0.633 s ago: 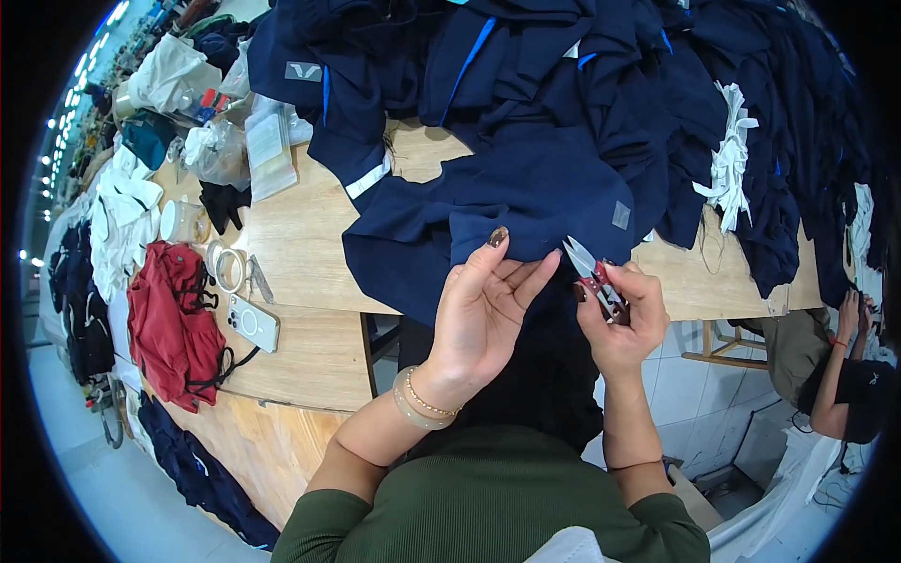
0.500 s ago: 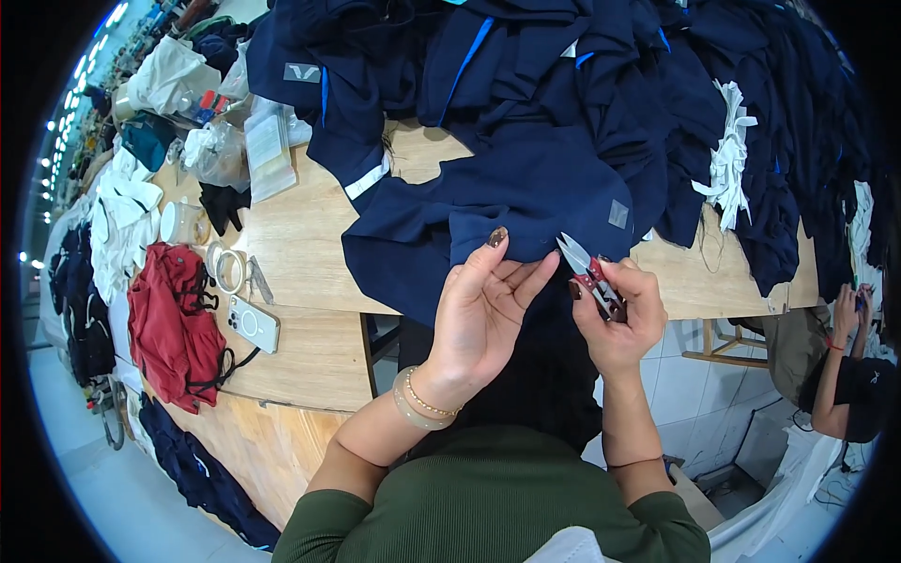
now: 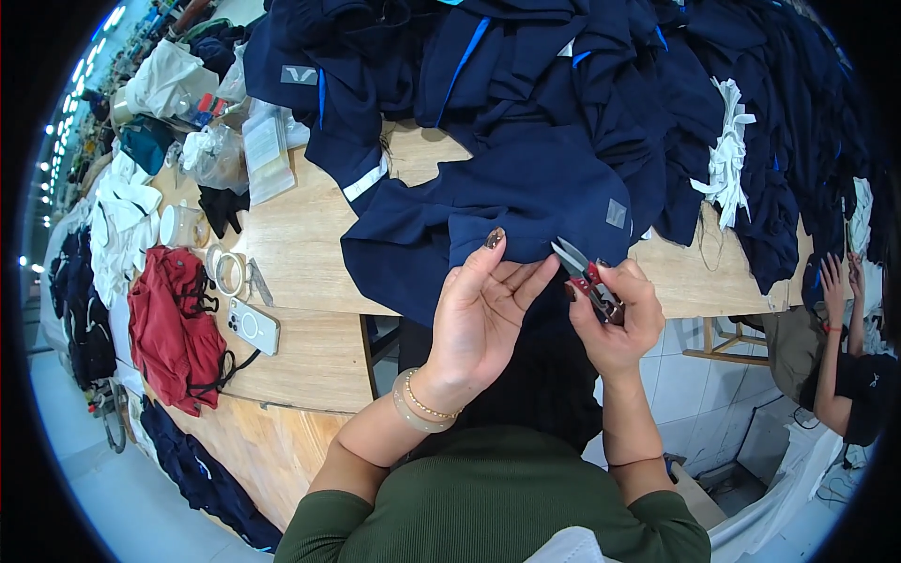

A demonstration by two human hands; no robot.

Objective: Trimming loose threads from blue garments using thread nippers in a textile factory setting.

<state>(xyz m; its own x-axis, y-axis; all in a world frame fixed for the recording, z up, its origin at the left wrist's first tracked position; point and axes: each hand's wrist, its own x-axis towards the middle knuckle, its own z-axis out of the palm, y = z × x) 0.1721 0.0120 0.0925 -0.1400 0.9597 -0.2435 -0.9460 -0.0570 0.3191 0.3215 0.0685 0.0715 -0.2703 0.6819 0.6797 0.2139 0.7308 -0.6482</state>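
Note:
A navy garment with a small grey patch lies spread at the table's front edge. My left hand is palm up at its near edge, thumb on top of the cloth and the other fingers partly hidden at the edge, holding it. In my right hand is a pair of red-handled thread snips. Their blades are parted and point up and left, close to the left fingertips and the garment's edge.
More navy garments heap across the far side, with white strips on the right. Leftward are a phone, tape rolls, a red cloth bag and plastic bags. Another person's hands show at far right.
The snips and my right hand have shifted very slightly left. My left hand keeps its place on the garment. At far right the other person's hands have risen and moved apart.

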